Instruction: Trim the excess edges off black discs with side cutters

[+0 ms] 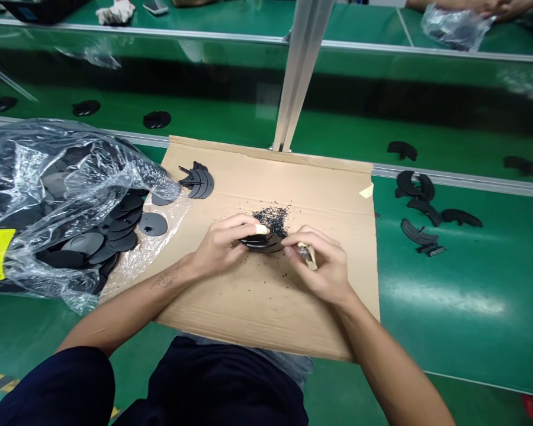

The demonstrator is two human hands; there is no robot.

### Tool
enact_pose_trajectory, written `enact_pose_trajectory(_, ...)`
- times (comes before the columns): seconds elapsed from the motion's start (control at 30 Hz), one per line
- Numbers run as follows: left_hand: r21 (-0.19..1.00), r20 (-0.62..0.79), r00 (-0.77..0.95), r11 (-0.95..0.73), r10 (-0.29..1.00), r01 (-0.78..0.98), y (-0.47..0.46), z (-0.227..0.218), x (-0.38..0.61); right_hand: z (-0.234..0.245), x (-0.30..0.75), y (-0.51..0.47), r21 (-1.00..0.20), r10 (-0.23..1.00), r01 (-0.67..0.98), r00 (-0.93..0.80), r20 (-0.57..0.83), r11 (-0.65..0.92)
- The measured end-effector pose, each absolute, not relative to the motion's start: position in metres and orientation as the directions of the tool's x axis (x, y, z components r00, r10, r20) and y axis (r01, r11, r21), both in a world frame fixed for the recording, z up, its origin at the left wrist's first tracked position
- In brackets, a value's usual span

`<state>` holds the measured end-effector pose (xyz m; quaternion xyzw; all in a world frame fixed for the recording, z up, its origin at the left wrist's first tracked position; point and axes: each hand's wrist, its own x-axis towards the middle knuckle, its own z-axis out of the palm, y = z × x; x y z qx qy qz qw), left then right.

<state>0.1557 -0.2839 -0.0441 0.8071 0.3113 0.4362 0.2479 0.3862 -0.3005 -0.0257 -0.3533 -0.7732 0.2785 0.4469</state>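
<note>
My left hand point(224, 242) is closed on a few black plastic discs point(270, 244), overlapping like a fan above the cardboard. Pale tape wraps one of its fingertips. Close by on the right, my right hand point(322, 260) is closed around a small metallic tool point(305, 251), mostly hidden by the fingers, so its kind is unclear. Its fingertips are at the discs' right edge. Many tiny black bits point(273, 219) lie heaped just beyond the hands, with some scattered nearer. At the cardboard's upper left rests a fanned stack of black curved parts point(198, 181).
A cardboard sheet point(266, 319) covers the green bench point(462, 331). To the left, a clear plastic bag point(84, 160) spills black discs. Several curved black parts point(420, 231) lie at right. A metal post point(299, 71) stands behind; another person's hands point(479, 7) show at top right.
</note>
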Motion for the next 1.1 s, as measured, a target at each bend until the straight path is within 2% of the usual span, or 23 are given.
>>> enact_pose_trajectory(0.07,0.680,0.557,0.416,-0.682,0.719,0.269,-0.284,-0.042,0.157,-0.028,0.390,-0.296,-0.715,0.815,0.390,-0.301,0.496,0.579)
enact_pose_trajectory(0.17,0.683,0.556,0.426,-0.685,0.714,0.256,-0.286,-0.038,0.159,-0.034,0.395,-0.291,-0.505,0.787,0.616,-0.361,0.500,0.604)
enact_pose_trajectory(0.23,0.687,0.550,0.442,-0.685,0.708,0.243,-0.288,-0.037,0.160,-0.038,0.396,-0.289,-0.384,0.765,0.681,-0.429,0.481,0.623)
enact_pose_trajectory(0.3,0.687,0.550,0.457,-0.689,0.700,0.230,-0.289,-0.035,0.160,-0.039,0.395,-0.290,-0.335,0.745,0.685,-0.472,0.471,0.647)
enact_pose_trajectory(0.9,0.682,0.561,0.450,-0.696,0.695,0.226,-0.290,-0.038,0.159,-0.037,0.396,-0.290,-0.322,0.716,0.649,-0.546,0.434,0.690)
enact_pose_trajectory(1.1,0.672,0.579,0.452,-0.711,0.679,0.207,-0.289,-0.037,0.159,-0.038,0.395,-0.290,-0.253,0.690,0.666,-0.550,0.470,0.702)
